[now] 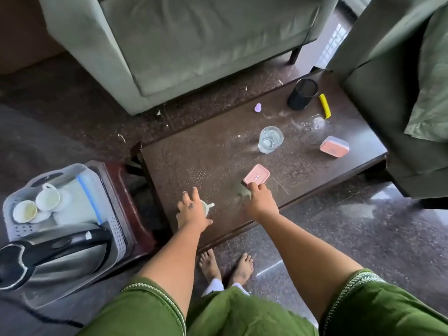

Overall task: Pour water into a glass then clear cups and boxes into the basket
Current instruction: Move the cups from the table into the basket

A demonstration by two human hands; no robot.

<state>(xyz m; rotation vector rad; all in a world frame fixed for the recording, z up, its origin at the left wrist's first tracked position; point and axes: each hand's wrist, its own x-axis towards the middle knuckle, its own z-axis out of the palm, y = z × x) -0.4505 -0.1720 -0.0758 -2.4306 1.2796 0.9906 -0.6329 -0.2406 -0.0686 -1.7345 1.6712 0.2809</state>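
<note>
Looking down from my head camera, I see both hands out over the dark wooden table [218, 151] in the middle of the frame. My left hand [191, 209] is spread over a white cup [208, 206] at the table's near edge, fingers splayed across its rim; only the handle and a sliver of the cup show, so I cannot tell whether the grasp is closed on it. My right hand [260, 198] pinches the near edge of a pink box [256, 174], which tilts up off the tabletop.

Further up and right of center stands the glass [270, 139], holding water. A second pink box [334, 146] sits near the table's right edge. A black mesh cup [302, 93], a yellow object [324, 105] and a small purple item [258, 107] lie toward the far end.

At lower left, the grey basket [116, 229] rests on a reddish stool [131, 197]; two white cups [36, 206] lie inside it, and a steel kettle [53, 260] sits at its near side.
</note>
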